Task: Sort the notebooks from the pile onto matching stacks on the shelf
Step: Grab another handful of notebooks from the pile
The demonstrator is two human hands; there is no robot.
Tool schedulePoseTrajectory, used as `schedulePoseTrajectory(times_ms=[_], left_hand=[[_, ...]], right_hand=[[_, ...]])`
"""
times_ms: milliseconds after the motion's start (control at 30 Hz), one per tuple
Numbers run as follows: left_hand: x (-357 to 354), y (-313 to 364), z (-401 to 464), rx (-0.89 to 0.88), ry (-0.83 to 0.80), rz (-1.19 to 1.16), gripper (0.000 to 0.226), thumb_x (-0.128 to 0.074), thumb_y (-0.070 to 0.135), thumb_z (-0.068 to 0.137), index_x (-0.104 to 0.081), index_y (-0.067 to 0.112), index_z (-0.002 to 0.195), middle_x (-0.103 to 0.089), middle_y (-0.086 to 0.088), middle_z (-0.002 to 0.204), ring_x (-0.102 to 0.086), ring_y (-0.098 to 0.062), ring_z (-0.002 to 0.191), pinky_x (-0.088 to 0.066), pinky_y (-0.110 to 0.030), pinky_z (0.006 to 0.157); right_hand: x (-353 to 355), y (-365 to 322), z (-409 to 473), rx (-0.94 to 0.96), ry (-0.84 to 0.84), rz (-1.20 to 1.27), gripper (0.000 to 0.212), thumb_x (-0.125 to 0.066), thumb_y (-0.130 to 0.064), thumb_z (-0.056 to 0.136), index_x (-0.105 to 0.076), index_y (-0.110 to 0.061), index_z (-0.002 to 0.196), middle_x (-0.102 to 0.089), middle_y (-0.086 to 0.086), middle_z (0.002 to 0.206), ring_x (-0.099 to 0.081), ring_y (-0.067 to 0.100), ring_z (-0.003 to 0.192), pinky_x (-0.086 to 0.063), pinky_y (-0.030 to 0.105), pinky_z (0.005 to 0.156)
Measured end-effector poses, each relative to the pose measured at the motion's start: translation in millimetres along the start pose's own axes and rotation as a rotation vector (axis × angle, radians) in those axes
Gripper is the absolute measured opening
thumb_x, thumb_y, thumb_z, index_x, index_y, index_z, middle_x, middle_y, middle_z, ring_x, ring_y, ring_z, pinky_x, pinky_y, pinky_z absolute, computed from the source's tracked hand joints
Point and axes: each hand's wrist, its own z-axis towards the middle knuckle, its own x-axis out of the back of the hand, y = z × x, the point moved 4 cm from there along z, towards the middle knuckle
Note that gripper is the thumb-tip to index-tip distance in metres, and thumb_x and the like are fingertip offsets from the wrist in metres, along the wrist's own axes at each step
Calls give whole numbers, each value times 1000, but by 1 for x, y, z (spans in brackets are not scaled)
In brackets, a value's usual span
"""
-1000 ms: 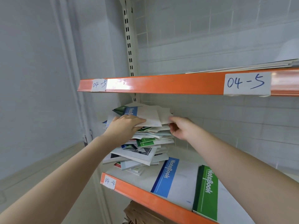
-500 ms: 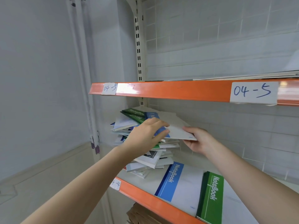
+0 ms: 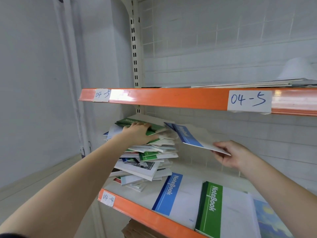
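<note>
Pinching the white corner of one blue-banded notebook (image 3: 192, 137) between thumb and fingers, the right hand (image 3: 230, 156) holds it tilted in the air just right of the pile (image 3: 147, 157). The left hand (image 3: 139, 133) lies on the pile's top, fingers curled over a green notebook (image 3: 135, 123) printed "NoteBook". Two sorted stacks lie flat on the lower shelf (image 3: 137, 207): a blue "NoteBook" stack (image 3: 175, 194) and a green "NoteBook" stack (image 3: 212, 208), side by side; a third cover with a painted blue picture (image 3: 269, 219) sits farther right. Three handwritten labels show: two reading "04-5" (image 3: 248, 101) on the upper beam, one "04-4" (image 3: 108, 198) below.
</note>
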Motion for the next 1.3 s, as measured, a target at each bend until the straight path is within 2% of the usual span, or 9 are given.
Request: schedulePoseTrajectory(times_ms=[200, 367, 533, 633, 733, 867, 933, 1067, 1300], left_hand=[[16, 18, -16, -115, 182, 340, 45, -39, 48, 98, -50, 13, 124, -59, -9, 114, -57, -28, 103, -46, -38, 82], [30, 8, -28, -206, 286, 463, 37, -30, 36, 104, -58, 16, 114, -66, -4, 101, -63, -26, 89, -44, -30, 69], [20, 10, -83, -479, 674, 339, 15, -55, 19, 93, -68, 11, 92, -68, -4, 78, -63, -25, 67, -50, -31, 47], [10, 18, -116, -538, 831, 249, 30, -46, 25, 91, -72, 11, 96, -69, -6, 89, -63, -26, 79, -51, -35, 60], [-3, 21, -136, -350, 899, 6, 24, -60, 23, 86, -70, 9, 103, -63, -10, 102, -54, -26, 93, -50, -39, 72], [-22, 21, -141, 48, 744, -769, 67, -77, 10, 77, -41, 6, 134, -48, -6, 120, -49, -20, 112, -43, -35, 95], [-27, 27, -143, 159, 569, -1223, 64, -66, 19, 87, -32, 11, 140, -57, -7, 120, -62, -18, 103, -50, -32, 90], [-35, 50, -146, 223, 117, -1905, 54, -31, 53, 98, -57, 11, 120, -70, -10, 111, -69, -22, 98, -56, -35, 70], [-73, 115, -165, 6, -336, -1870, 31, -51, 11, 95, -51, 14, 126, -69, -7, 117, -68, -26, 103, -58, -38, 71]], right_hand=[[-6, -1, -3, -3, -50, 150, 8, -50, 4, 90, -53, 3, 83, -65, 15, 56, -66, 21, 46, -48, 20, 37], [-18, 6, -6, -23, -83, 229, 8, -52, 3, 90, -55, 4, 83, -65, 16, 56, -67, 21, 47, -49, 19, 37], [-32, 14, -12, -28, -112, 168, 13, -54, -6, 91, -55, -4, 78, -63, 7, 50, -62, 12, 42, -47, 15, 37], [-40, 26, -15, 0, -133, -28, 11, -54, -9, 91, -55, -10, 80, -65, 3, 55, -63, 11, 51, -49, 16, 46], [-47, 41, -20, -22, -189, -99, 2, -55, -11, 92, -56, -10, 93, -65, 9, 82, -61, 19, 76, -55, 27, 58], [-52, 57, -23, -31, -256, -51, 13, -52, -6, 93, -56, -3, 104, -72, 11, 78, -69, 22, 73, -59, 28, 56], [-49, 61, -27, -12, -245, -41, 7, -51, -3, 92, -56, -2, 97, -71, 9, 69, -67, 20, 72, -57, 26, 56], [-22, 60, -38, 68, -220, -149, 28, -48, -3, 91, -52, -6, 119, -67, 11, 91, -66, 20, 72, -52, 25, 52], [57, 82, -77, 148, -113, -256, 28, -60, -11, 90, -57, -7, 117, -69, 16, 108, -66, 29, 90, -53, 33, 65]])
